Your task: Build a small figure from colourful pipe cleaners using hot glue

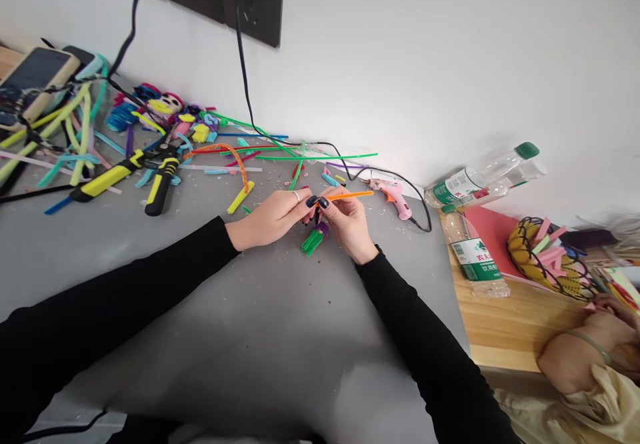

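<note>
Above the middle of the grey table, my left hand [280,217] and my right hand [349,223] meet at the fingertips. Both are closed in a pinch around an orange pipe cleaner [355,195], whose free end sticks out to the right. Just below the fingertips hangs a small green and purple pipe-cleaner piece [314,241], partly hidden by my fingers. Which fingers bear it I cannot tell. A short yellow pipe cleaner [241,197] lies left of my left hand. Beyond my right hand rests a pink glue gun [395,197] with a black cord.
Yellow-black pliers [163,184], loose pipe cleaners [75,131], finished fuzzy figures [167,104] and a phone [37,77] crowd the left back. At right are plastic bottles [475,251], a wire basket [550,257] and another person's arm [585,351]. Black cords [243,64] hang from wall sockets.
</note>
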A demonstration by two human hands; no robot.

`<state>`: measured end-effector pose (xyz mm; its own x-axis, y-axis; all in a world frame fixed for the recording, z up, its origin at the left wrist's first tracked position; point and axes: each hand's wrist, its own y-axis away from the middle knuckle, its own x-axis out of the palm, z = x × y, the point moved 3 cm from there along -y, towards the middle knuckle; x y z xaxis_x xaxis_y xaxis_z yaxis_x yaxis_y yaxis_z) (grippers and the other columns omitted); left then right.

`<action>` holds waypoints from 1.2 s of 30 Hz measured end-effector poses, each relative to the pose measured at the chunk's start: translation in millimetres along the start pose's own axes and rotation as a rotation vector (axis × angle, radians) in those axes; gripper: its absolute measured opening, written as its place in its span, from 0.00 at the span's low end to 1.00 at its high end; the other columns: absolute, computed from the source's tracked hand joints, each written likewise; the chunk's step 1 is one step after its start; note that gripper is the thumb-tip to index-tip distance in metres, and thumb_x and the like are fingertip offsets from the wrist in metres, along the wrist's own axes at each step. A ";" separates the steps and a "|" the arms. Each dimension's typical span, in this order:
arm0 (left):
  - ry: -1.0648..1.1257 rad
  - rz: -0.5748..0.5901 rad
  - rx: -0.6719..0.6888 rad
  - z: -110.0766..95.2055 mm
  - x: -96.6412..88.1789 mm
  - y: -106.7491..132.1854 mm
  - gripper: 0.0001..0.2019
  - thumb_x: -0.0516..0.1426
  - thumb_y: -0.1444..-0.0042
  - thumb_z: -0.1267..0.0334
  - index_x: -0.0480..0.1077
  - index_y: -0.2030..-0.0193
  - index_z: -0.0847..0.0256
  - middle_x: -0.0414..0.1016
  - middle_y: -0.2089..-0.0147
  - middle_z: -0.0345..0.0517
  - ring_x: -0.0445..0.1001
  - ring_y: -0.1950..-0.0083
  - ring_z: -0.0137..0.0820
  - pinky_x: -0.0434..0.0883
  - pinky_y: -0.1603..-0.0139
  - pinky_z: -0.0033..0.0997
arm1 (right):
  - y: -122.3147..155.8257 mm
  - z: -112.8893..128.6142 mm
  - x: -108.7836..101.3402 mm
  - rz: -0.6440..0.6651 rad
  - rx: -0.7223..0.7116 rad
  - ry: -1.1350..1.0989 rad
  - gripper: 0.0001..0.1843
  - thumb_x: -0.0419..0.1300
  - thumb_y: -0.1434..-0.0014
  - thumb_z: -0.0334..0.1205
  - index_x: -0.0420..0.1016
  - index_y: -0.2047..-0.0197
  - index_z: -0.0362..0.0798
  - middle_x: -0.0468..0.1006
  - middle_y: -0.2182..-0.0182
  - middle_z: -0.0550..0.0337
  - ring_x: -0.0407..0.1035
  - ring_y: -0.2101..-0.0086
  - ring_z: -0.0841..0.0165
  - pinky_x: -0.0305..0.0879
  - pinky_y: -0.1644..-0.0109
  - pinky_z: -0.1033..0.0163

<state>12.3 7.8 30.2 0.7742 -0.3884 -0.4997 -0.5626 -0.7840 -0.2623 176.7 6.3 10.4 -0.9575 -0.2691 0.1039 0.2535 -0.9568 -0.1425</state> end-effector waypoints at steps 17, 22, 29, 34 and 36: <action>-0.268 -0.074 0.040 4.5 2.1 0.0 0.14 0.43 0.29 0.60 0.65 0.64 0.57 0.71 0.65 0.45 0.69 0.65 0.36 0.66 0.59 0.34 | 0.2 -4.0 -1.4 -0.060 0.032 -0.176 0.18 0.72 0.43 0.54 0.73 0.64 0.52 0.77 0.70 0.65 0.72 0.71 0.71 0.74 0.63 0.62; -0.273 -0.067 0.008 5.7 1.9 0.4 0.16 0.42 0.29 0.57 0.63 0.65 0.57 0.69 0.67 0.44 0.68 0.66 0.37 0.65 0.61 0.35 | 1.6 -3.0 -0.7 -0.053 -0.004 -0.118 0.19 0.72 0.43 0.55 0.73 0.65 0.51 0.76 0.67 0.64 0.73 0.70 0.71 0.75 0.61 0.60; -0.273 -0.043 -0.021 6.1 2.6 -0.2 0.14 0.41 0.30 0.59 0.58 0.68 0.55 0.67 0.69 0.45 0.68 0.67 0.38 0.65 0.63 0.36 | 2.2 -2.0 2.5 -0.040 -0.071 -0.033 0.19 0.70 0.41 0.56 0.70 0.65 0.52 0.76 0.64 0.61 0.74 0.67 0.66 0.76 0.57 0.53; -0.249 -0.046 -0.040 7.2 3.0 -1.3 0.16 0.41 0.29 0.57 0.60 0.67 0.56 0.68 0.69 0.44 0.68 0.68 0.37 0.64 0.63 0.36 | 3.3 2.6 3.4 -0.060 -0.097 0.060 0.21 0.69 0.41 0.59 0.70 0.65 0.52 0.76 0.64 0.61 0.73 0.66 0.66 0.76 0.56 0.50; -0.226 -0.030 -0.039 7.6 3.3 -1.5 0.18 0.40 0.28 0.56 0.60 0.68 0.56 0.68 0.70 0.44 0.68 0.68 0.36 0.64 0.63 0.36 | 3.7 3.8 3.9 -0.053 -0.099 0.075 0.21 0.69 0.41 0.60 0.70 0.64 0.52 0.76 0.64 0.61 0.73 0.66 0.66 0.76 0.56 0.50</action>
<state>13.6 11.5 22.6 0.7036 -0.2496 -0.6653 -0.5251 -0.8134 -0.2502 174.4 1.3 14.0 -0.9777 -0.2059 0.0401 0.1911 -0.9529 -0.2355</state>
